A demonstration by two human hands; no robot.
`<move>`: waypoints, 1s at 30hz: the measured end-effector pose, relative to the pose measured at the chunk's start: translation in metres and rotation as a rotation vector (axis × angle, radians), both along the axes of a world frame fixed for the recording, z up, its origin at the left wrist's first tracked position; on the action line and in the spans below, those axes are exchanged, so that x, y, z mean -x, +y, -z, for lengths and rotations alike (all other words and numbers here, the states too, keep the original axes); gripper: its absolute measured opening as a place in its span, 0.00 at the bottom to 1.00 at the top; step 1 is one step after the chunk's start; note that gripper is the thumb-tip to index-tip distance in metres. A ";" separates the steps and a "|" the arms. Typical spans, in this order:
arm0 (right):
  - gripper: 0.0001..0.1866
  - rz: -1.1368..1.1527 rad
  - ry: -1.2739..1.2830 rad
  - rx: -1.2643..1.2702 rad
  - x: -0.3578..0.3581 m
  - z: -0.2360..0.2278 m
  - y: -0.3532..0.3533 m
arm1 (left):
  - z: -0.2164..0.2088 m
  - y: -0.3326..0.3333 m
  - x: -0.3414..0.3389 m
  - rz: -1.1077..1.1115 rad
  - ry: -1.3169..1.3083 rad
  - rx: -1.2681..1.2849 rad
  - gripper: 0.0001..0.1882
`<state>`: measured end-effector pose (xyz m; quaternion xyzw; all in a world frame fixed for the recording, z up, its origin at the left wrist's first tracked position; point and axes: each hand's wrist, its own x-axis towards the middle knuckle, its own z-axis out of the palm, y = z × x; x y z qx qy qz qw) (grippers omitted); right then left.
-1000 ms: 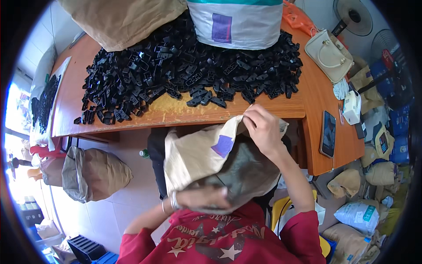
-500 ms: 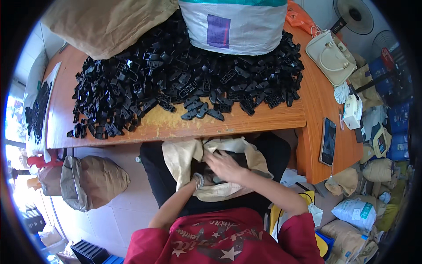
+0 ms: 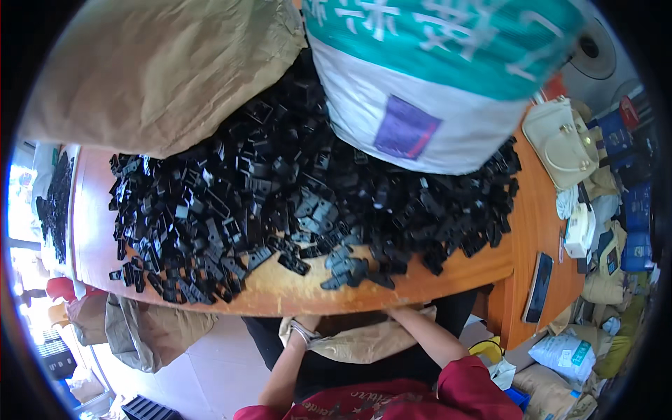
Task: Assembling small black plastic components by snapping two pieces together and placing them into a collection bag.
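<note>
An open tan paper-like sack (image 3: 367, 344) rests on my lap, partly beneath the table's front edge. My left hand (image 3: 306, 323), with a pale band at the wrist, is at the left side of the sack's mouth. At the mouth's right side, my right hand (image 3: 400, 314) reaches in under the table edge. The edge hides the fingers of both hands, so their grip does not show. Above them, a wide heap of small black plastic parts (image 3: 210, 203) covers the wooden table (image 3: 311, 299). Several loose parts lie near its front edge.
A large brown sack (image 3: 168, 77) and a white-and-green woven sack (image 3: 427, 91) stand behind the heap. On the right are a phone (image 3: 537, 287), a white box (image 3: 579, 231) and a cream handbag (image 3: 562, 143). Another brown sack (image 3: 150, 332) stands on the floor at left.
My view has tilted upward, so the table and its heap appear lower. My hands, visible at the sack's mouth before, are now mostly hidden under the table edge.
</note>
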<state>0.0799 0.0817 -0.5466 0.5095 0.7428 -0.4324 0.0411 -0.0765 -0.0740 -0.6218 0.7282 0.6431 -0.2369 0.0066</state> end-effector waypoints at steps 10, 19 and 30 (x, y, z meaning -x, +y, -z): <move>0.21 0.008 -0.031 -0.072 -0.078 0.000 -0.034 | -0.117 0.011 0.009 -1.238 -1.140 -0.375 0.17; 0.21 -0.463 0.109 -0.524 -0.074 0.013 -0.025 | -0.108 -0.044 -0.056 -0.588 -1.030 -0.008 0.14; 0.18 -0.907 0.805 -0.718 0.071 -0.146 -0.072 | -0.250 -0.095 0.284 -0.750 -0.549 -1.545 0.16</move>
